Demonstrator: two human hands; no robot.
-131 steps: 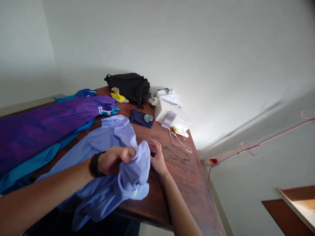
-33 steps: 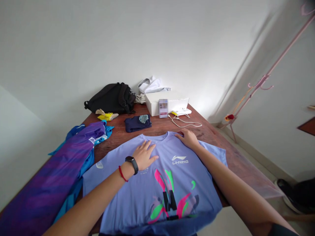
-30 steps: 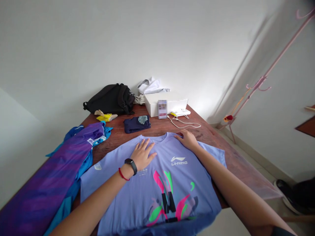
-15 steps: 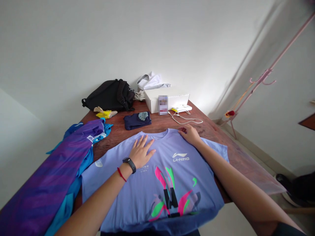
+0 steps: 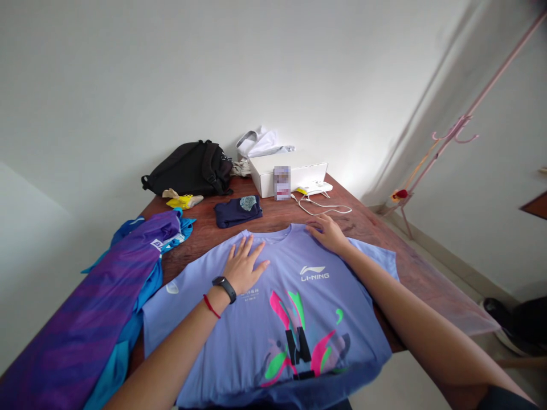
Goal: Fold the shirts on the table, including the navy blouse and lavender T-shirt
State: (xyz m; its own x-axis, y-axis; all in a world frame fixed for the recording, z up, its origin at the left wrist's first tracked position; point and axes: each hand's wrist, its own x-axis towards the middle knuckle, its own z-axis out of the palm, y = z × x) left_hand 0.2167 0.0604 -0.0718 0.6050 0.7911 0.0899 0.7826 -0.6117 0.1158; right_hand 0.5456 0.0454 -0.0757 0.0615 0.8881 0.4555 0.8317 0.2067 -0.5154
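A periwinkle T-shirt lies spread on the wooden table, its collar toward the wall and its lower end hanging over the near edge. White lettering and a pink, green and black print show on its front. My left hand rests flat on the shirt, left of the collar, fingers spread; a black band and a red string are on that wrist. Right of the collar, my right hand lies on the shirt's shoulder with its fingers apart. Neither hand grips the cloth.
Purple and blue clothes lie at the left. Farther back are a black backpack, yellow item, folded navy cloth, white box and white cable. A pink stand is at the right.
My right hand has shifted very slightly left at the collar. My left hand stays on the shirt, and the view has moved a little.
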